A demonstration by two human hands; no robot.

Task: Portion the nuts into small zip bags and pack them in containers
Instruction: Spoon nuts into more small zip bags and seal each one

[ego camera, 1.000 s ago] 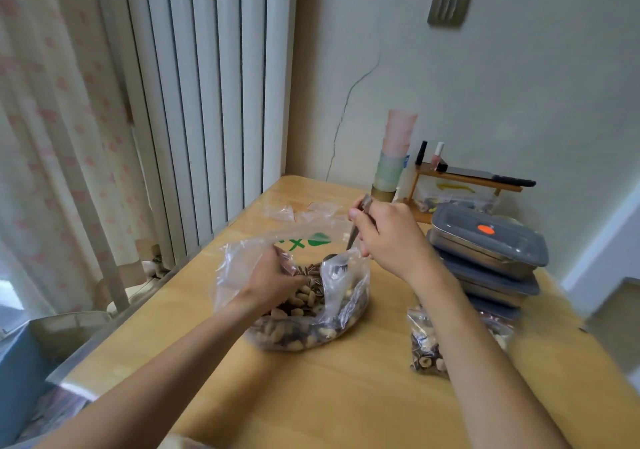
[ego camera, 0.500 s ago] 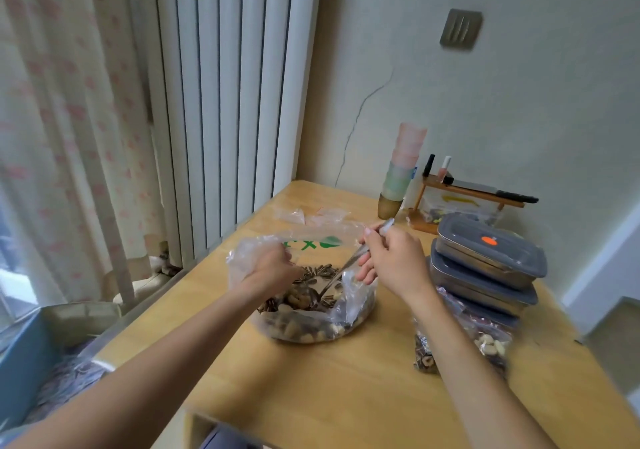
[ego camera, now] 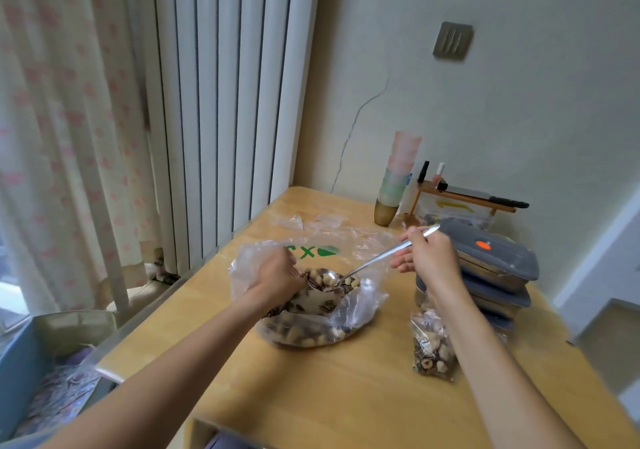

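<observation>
A cream wall (ego camera: pixel 519 109) with a thin crack (ego camera: pixel 349 137) meets white vertical blinds (ego camera: pixel 221 102); a pink-patterned curtain (ego camera: pixel 62 119) hangs left of the wooden table (ego camera: pixel 346 396).

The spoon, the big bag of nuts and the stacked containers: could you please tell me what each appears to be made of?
Spoon: polished metal, likely steel, with bright mirror-like glints.
Big bag: thin clear plastic film, crinkled, glossy, nuts visible through it.
Stacked containers: shiny metal-looking trays under matte grey lids, probably plastic; the top lid bears an orange mark.
</observation>
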